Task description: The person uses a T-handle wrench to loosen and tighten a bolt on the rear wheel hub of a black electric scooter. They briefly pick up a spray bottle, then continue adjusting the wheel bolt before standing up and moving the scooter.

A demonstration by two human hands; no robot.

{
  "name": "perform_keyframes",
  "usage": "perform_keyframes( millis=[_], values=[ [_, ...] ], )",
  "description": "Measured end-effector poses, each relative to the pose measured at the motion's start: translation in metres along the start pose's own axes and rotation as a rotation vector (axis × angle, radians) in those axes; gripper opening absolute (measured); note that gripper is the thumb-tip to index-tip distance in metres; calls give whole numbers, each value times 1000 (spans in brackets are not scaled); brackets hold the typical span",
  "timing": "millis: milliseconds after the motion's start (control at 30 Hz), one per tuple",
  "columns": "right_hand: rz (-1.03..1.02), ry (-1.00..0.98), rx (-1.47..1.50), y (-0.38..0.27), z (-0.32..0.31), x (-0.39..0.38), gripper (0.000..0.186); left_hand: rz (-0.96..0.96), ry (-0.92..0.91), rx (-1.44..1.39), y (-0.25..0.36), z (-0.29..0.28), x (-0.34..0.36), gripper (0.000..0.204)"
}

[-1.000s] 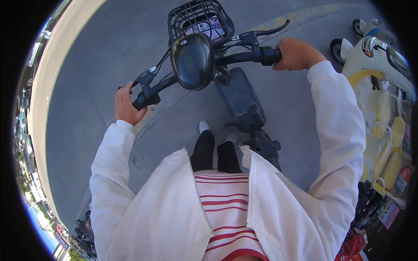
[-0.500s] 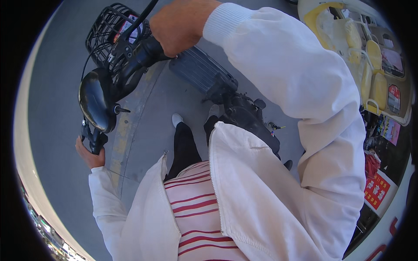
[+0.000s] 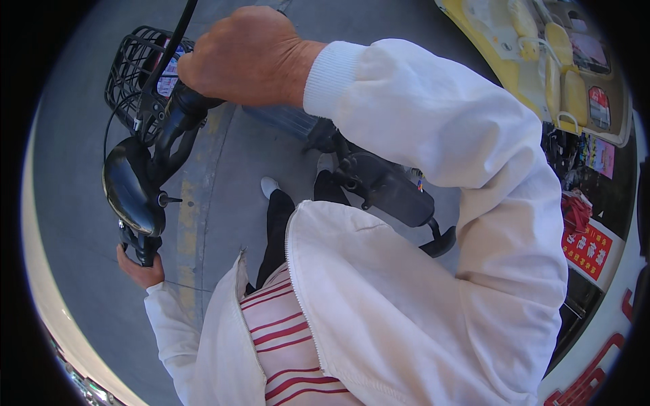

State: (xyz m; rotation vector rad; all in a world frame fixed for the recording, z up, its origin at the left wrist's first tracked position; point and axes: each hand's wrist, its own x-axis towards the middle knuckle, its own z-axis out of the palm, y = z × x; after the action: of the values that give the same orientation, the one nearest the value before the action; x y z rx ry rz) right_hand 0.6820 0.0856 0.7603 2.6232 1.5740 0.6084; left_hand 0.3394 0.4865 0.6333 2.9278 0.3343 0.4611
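A black electric scooter or bike stands beside me, its handlebar (image 3: 179,125) turned at an angle. High in the view, my right hand (image 3: 244,57) is wrapped around one handlebar grip, its arm reaching across in a white sleeve. My left hand (image 3: 143,272) is closed around the other grip (image 3: 145,249) at the lower left. Between the two sits a glossy black rounded housing (image 3: 134,186) with a short stem sticking out. Behind the bar hangs a black basket (image 3: 128,74) with printed paper in it. A dark footboard (image 3: 281,122) and black rear part (image 3: 389,189) lie to the right.
Grey pavement with a worn yellow line (image 3: 188,210) runs under my feet. To the right stands a display (image 3: 569,64) with yellow and white items. Below it are a red bundle (image 3: 575,213) and a red sign (image 3: 588,250).
The handlebar and basket have shifted left and slightly down in view, with both hands staying on the grips. The vehicle's rear part and the display also appear shifted.
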Motion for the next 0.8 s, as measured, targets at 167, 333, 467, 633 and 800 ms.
perform_keyframes(
  millis=[167,333,467,633,800],
  values=[
    [7,14,-45,0,6,4,3,-8,-14,-20,2,1,1,85],
    [9,7,-20,1,-3,8,2,-58,-55,-32,0,2,-4,85],
    [17,10,-8,1,-1,8,4,-77,-79,-28,0,4,-5,84],
    [-9,65,-66,1,5,9,5,-104,-109,-14,2,2,-5,85],
    [-17,70,-108,1,6,10,5,-97,-97,-17,0,5,-8,87]
  ],
)
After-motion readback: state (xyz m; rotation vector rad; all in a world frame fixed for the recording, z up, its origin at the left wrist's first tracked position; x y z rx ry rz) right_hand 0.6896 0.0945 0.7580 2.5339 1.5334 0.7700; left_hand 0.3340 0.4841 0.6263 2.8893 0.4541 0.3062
